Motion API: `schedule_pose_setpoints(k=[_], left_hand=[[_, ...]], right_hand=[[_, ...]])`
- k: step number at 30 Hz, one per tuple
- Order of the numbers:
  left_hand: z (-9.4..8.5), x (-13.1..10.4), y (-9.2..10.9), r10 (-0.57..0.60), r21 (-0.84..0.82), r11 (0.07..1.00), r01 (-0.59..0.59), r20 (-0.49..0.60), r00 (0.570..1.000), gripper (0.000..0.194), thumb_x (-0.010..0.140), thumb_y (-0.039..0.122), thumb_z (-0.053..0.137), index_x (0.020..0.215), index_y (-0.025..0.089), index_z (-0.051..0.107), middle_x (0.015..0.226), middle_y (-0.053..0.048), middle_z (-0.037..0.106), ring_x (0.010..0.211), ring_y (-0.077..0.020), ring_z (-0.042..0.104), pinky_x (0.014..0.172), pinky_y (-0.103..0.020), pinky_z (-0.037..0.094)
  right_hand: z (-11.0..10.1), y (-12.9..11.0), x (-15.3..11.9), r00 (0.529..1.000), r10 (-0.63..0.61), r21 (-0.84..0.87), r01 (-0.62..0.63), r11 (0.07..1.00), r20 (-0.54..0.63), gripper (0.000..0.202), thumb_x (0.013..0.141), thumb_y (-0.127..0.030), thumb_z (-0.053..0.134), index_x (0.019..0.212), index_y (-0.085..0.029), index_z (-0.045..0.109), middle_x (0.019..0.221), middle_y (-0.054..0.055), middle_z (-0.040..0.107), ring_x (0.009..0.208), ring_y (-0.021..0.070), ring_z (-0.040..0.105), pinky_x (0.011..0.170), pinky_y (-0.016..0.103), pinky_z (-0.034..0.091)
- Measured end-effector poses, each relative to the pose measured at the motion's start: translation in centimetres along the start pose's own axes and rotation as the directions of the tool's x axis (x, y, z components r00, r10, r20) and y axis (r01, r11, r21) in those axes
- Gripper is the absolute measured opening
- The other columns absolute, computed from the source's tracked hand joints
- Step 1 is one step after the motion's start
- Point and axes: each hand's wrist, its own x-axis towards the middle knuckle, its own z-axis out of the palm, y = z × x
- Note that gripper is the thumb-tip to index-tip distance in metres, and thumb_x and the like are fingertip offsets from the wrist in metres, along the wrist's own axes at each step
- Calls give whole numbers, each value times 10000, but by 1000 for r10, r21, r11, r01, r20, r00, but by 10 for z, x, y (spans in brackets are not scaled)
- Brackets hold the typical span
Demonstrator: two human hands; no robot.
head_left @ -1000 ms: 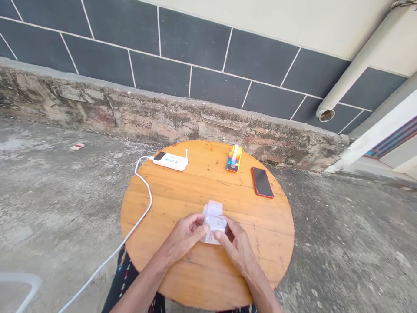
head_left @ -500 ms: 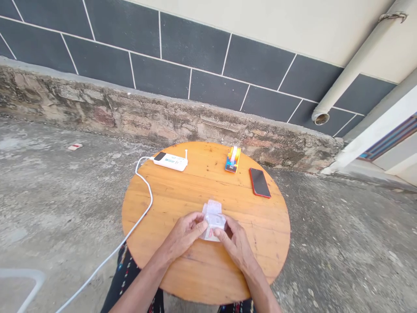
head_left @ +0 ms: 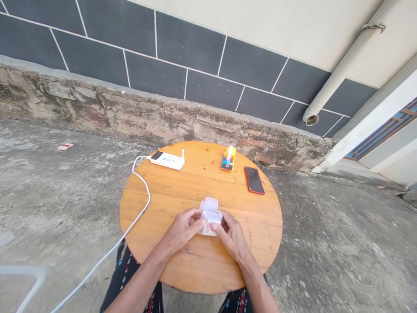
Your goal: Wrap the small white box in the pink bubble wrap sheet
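A small whitish box (head_left: 211, 214) with an upright flap at its far end and a red mark near its front is on the round wooden table (head_left: 176, 191). My left hand (head_left: 186, 227) grips its left side, thumb on top. From the right, my right hand (head_left: 230, 234) holds the same box, with the thumb near its front edge. The fingertips behind the box are partly hidden.
A white power strip (head_left: 167, 160) with a white cable (head_left: 147, 187) lies at the table's back left. At the back right are a yellow and blue tape dispenser (head_left: 229, 158) and a red-edged phone (head_left: 254, 180). A stone-based wall stands behind.
The camera view has shifted slightly, so the table and the things on it appear a little further left. Both hands keep their hold on the box.
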Motion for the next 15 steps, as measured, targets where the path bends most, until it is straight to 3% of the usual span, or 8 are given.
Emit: schedule_pose_setpoints(k=[7, 15], left_hand=[[1, 2, -4, 48, -13, 999, -49, -36, 998, 448, 815, 504, 573, 1044, 123, 624, 822, -48, 645, 648, -134, 534, 559, -219, 383], [2, 0, 7, 16, -41, 999, -16, -9, 1000, 454, 795, 511, 574, 1023, 122, 623, 777, -43, 626, 594, -119, 480, 482, -201, 331]], right_hand=[[2, 6, 0, 999, -14, 2, 14, 1000, -50, 377, 854, -461, 589, 1099, -180, 638, 850, 53, 658, 787, 221, 592, 744, 302, 481], [2, 6, 0, 999, 18, 88, -15, 996, -39, 383, 841, -458, 611, 1102, -179, 638, 889, 54, 671, 820, 223, 610, 760, 307, 486]])
